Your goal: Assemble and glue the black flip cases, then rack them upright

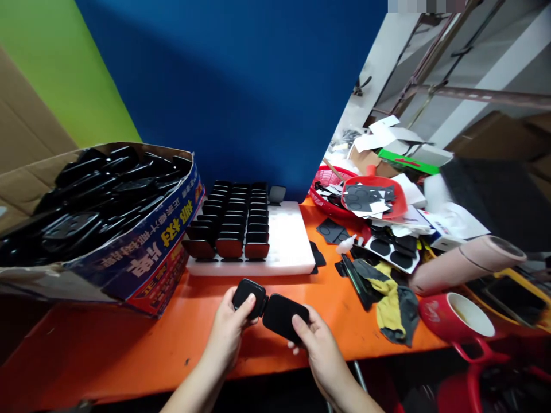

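Over the front of the orange table [172, 344], a black two-part piece [282, 316] is held between both hands. My left hand [235, 321] grips its smaller squarish part, thumb on top. The larger rectangular part is pinched by my right hand [312, 332], with the thumb on its face. A narrow joint links the parts. Just beyond stands a white foam block [290, 241] with several black pieces [230, 218] upright in three columns, plus a single one [276, 194] at its back right.
An open carton [159, 246] full of glossy black parts stands left. To the right are a red basket [331, 209], a red dustpan [398, 201], a yellow-grey glove [390, 304], a pink flask [465, 264] and a red mug [443, 315]. A blue panel [232, 86] rises behind.
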Motion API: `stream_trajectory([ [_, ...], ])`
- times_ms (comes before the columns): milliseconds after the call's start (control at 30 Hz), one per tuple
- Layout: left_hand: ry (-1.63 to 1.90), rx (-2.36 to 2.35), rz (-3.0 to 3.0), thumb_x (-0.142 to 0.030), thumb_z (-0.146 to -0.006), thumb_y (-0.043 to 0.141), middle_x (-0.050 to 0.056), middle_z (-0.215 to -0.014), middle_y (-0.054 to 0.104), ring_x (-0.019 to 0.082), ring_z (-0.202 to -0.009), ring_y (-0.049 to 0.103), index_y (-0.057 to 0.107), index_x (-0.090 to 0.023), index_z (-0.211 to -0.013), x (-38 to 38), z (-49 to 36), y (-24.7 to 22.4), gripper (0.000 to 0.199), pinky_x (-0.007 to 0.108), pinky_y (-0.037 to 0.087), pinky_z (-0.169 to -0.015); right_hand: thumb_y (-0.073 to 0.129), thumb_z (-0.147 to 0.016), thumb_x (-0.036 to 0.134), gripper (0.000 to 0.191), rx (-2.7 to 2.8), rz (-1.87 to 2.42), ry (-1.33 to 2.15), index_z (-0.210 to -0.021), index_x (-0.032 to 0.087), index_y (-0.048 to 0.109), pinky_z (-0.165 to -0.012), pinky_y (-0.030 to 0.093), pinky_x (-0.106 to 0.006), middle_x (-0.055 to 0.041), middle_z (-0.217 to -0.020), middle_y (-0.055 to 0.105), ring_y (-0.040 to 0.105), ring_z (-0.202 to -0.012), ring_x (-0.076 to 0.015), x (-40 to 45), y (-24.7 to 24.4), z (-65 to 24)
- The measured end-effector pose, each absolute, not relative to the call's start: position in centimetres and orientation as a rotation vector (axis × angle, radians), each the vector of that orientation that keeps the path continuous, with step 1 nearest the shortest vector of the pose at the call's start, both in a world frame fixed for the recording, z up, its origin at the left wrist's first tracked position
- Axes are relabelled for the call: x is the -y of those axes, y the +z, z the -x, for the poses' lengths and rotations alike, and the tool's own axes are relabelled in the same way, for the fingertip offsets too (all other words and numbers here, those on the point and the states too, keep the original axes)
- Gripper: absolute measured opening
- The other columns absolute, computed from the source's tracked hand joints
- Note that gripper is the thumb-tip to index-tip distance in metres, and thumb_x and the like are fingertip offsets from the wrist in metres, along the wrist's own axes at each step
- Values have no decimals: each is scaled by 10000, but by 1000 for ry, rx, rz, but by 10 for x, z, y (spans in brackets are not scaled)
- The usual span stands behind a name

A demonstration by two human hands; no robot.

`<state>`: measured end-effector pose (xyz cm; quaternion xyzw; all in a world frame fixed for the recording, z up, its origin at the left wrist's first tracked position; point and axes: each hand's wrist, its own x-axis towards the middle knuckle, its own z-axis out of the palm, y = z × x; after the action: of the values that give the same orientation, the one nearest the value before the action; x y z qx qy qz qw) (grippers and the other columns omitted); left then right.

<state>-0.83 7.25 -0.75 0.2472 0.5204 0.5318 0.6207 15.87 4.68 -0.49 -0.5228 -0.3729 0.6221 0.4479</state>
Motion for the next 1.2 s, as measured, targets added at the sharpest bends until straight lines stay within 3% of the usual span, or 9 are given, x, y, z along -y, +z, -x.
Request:
stream_trajectory([
  [267,1064,-1171,-651,-398,-684,707,50,-773,674,169,-677,637,629,-123,-869,-88,16,-5,341,249,487,-602,575,-795,506,372,925,1337,1599,-902,150,560,-347,346,-162,16,-600,573,447,-367,-50,-82,-2,-186],
  [367,1012,-1186,-621,-402,-678,701,70,-823,689,152,-660,633,645,-116,-964,-88,17,-1,408,226,469,-578,600,-781,479,346,859,1329,1624,-864,148,544,-331,348,-147,18,-604,569,456,-369,-46,-90,4,-189],
  [667,997,-1236,-576,-419,-667,672,63,-755,674,148,-620,616,627,-96,-989,-85,12,10,458,233,458,-564,586,-797,461,320,851,1296,1651,-856,150,535,-326,348,-138,22,-621,571,459,-369,-41,-91,10,-192],
  [900,1030,-1224,-697,-352,-602,752,56,-864,657,179,-738,625,591,-139,-959,-85,-5,7,446,277,488,-663,546,-811,500,336,1047,1346,1644,-885,173,524,-373,359,-163,38,-633,549,470,-398,-53,-92,9,-201],
  [1067,971,-1330,-947,-446,-697,665,12,-643,594,147,-573,554,574,-149,-780,-86,-9,-7,321,238,418,-531,483,-852,449,279,1445,1428,1386,-901,181,546,-420,350,-202,37,-641,519,449,-444,-77,-121,38,-220],
  [1200,966,-1458,-1289,-437,-776,591,-6,-595,525,150,-593,508,514,-188,-618,-83,10,-23,305,246,395,-584,450,-881,372,218,1891,1472,786,-840,192,566,-571,391,-250,-4,-727,586,542,-653,-149,-184,85,-236],
])
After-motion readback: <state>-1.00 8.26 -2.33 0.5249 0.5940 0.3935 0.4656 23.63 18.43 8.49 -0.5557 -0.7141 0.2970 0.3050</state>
